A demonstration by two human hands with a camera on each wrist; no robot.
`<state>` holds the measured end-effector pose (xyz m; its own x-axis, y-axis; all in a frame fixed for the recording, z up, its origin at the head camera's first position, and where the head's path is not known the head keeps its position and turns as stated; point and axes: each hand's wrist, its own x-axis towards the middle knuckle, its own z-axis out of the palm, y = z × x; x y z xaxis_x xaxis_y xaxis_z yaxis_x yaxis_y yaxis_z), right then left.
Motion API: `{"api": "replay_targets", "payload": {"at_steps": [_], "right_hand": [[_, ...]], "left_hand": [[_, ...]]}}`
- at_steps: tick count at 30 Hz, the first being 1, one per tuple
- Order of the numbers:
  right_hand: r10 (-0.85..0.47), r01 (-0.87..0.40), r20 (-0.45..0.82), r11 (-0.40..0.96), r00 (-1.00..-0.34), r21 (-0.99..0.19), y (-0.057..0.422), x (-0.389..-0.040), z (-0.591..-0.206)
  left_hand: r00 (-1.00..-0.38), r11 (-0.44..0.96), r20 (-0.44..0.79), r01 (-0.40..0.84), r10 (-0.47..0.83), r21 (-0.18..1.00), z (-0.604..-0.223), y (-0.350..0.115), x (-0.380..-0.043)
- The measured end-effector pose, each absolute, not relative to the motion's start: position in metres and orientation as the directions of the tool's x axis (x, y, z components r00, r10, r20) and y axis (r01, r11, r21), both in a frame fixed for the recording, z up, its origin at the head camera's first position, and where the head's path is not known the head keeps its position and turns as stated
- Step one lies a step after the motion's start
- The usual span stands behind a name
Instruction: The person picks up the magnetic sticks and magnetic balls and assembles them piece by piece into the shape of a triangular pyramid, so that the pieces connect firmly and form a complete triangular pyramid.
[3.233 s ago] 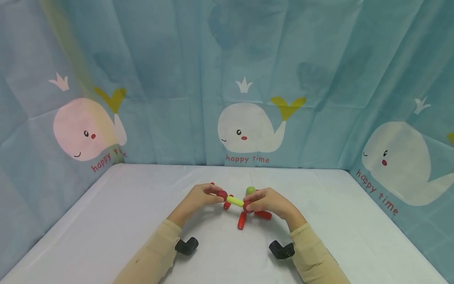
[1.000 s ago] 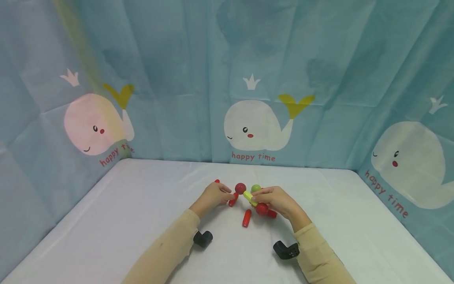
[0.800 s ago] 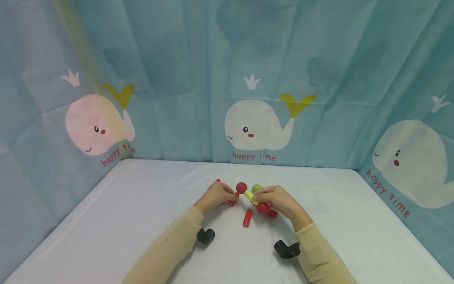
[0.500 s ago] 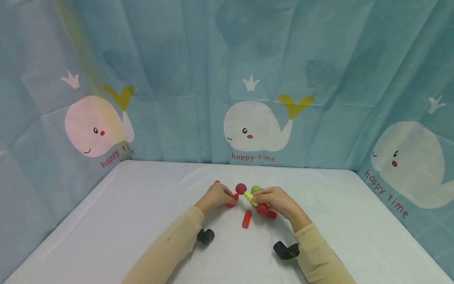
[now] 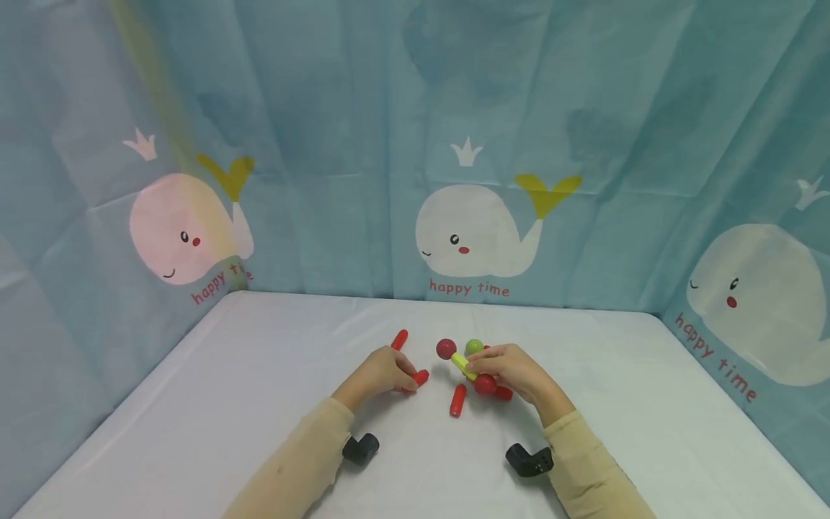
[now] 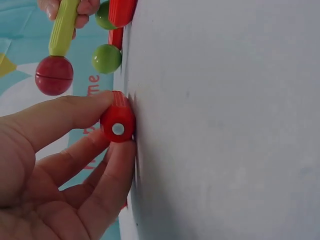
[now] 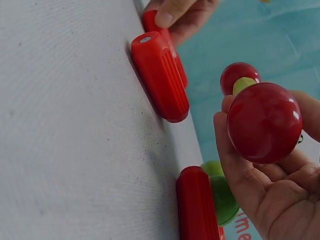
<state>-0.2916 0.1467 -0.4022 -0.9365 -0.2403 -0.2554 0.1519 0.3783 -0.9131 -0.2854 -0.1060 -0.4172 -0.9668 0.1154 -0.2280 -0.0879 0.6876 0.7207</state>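
Note:
My left hand (image 5: 382,371) pinches a red magnetic building rod (image 6: 119,117) between thumb and fingers, low against the white table. A pale metal dot shows at the rod's end in the left wrist view. To the right, my right hand (image 5: 512,367) holds a yellow-green rod (image 5: 463,365) above the table. One red ball (image 5: 446,349) sits at its far end and another red ball (image 7: 265,123) at its near end. A loose red rod (image 5: 457,400) lies on the table between the hands.
Another red rod (image 5: 400,339) lies beyond my left hand. Behind and under my right hand are a green ball (image 5: 475,347), a second green ball (image 7: 223,199) and a red rod (image 5: 503,393). A blue whale-print curtain (image 5: 337,216) borders the white table (image 5: 259,375).
My left hand has let go of the red ball, taken a red rod and drawn it left and nearer. My right hand has shifted from the near ball to the yellow-green rod, which has turned.

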Motion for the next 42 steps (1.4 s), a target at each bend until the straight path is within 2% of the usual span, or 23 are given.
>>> {"api": "replay_targets", "payload": {"at_steps": [5, 12, 21, 27, 42], "right_hand": [[-0.227, 0.159, -0.259, 0.382, -0.939, -0.910, 0.148, -0.292, -0.402], [-0.215, 0.155, -0.252, 0.385, -0.944, -0.910, 0.148, -0.291, -0.398], [-0.207, 0.143, -0.243, 0.407, -0.947, -0.902, 0.148, -0.291, -0.398], [-0.206, 0.150, -0.252, 0.409, -0.946, -0.900, 0.147, -0.290, -0.399], [-0.238, 0.126, -0.240, 0.412, -0.941, -0.902, 0.144, -0.288, -0.398]], "left_hand": [[-0.973, 0.685, -0.196, -0.059, 0.125, 0.726, -0.418, -0.103, -0.280], [-0.966, 0.627, -0.242, -0.134, 0.089, 0.767, -0.421, -0.111, -0.283], [-0.956, 0.547, -0.272, -0.173, 0.106, 0.819, -0.421, -0.115, -0.283], [-0.961, 0.526, -0.270, -0.196, 0.066, 0.827, -0.416, -0.112, -0.282], [-0.970, 0.508, -0.219, -0.140, 0.100, 0.850, -0.408, -0.109, -0.276]]}}
